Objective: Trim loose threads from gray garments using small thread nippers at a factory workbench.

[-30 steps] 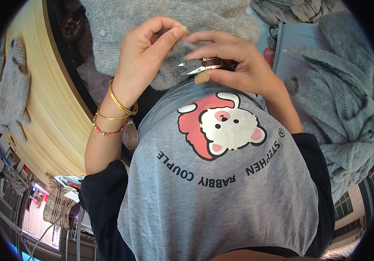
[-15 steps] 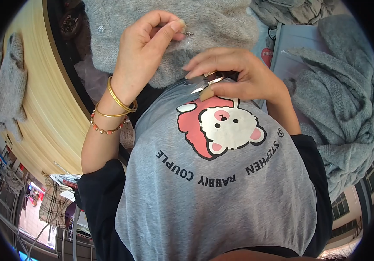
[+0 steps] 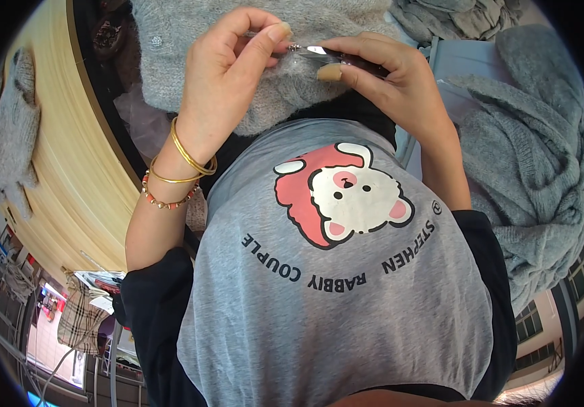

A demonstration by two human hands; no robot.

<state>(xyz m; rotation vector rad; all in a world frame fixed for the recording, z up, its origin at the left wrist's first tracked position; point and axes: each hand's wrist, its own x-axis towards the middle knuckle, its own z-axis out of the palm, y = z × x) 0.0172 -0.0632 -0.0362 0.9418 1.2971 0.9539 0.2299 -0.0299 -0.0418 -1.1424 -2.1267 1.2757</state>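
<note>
My left hand [image 3: 227, 74] pinches a small spot of the fuzzy grey knitted garment [image 3: 190, 61] lying on my lap, thumb and forefinger closed together. Gold bangles and a beaded bracelet circle that wrist. My right hand [image 3: 387, 74] holds a small pair of metal snips [image 3: 319, 51], whose shiny tips point left and almost touch the left fingertips. Both hands hover above my chest, over the grey shirt with a cartoon bear print.
A pale wooden table [image 3: 54, 156] curves along the left, with a grey knit piece [image 3: 7, 136] on it. More grey knitwear [image 3: 529, 149] is heaped at the right, beside a light blue bin edge [image 3: 461, 61]. A plaid bag [image 3: 81, 315] sits low left.
Both hands have risen away from my chest toward the grey garment. The right hand with the snips moved up to meet the left fingertips.
</note>
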